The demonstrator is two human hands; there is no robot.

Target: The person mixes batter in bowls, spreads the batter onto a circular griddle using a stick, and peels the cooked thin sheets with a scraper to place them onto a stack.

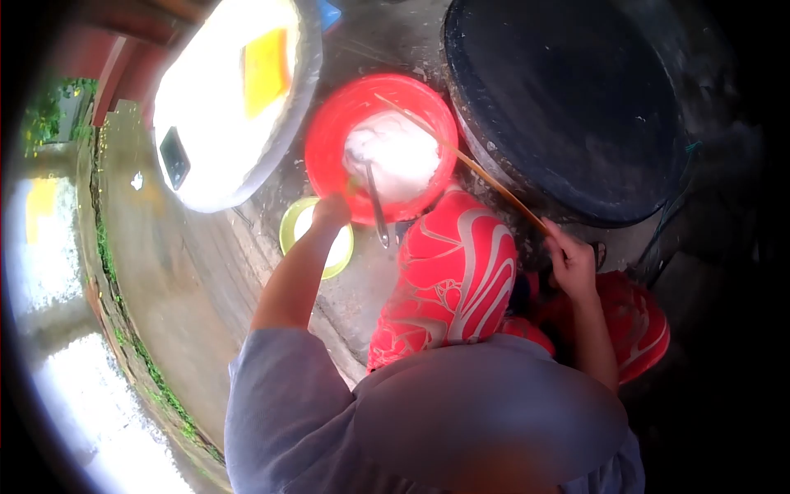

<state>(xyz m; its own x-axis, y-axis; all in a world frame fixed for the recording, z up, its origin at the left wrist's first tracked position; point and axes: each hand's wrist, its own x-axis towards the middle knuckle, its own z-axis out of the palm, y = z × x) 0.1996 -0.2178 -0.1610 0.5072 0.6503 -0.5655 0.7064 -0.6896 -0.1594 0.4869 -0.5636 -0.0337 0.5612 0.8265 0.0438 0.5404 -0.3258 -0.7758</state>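
A red basin (327, 109) holds a white mass (393, 152), with a metal ladle (376, 202) leaning out over its near rim. My left hand (333, 212) is at the basin's near-left edge, above a yellow-green bowl (343, 257) with white contents. Its fingers are blurred, and what they hold, if anything, cannot be made out. My right hand (569, 257) is closed round the near end of a long thin wooden stick (494, 183). The stick's far end reaches over the basin.
A large round dark lid or pan (568, 107) stands at the upper right. At the upper left, a bright white round surface (210, 99) bears a yellow-orange object (265, 72) and a dark phone-like object (174, 158). A blue item (328, 14) lies beyond it.
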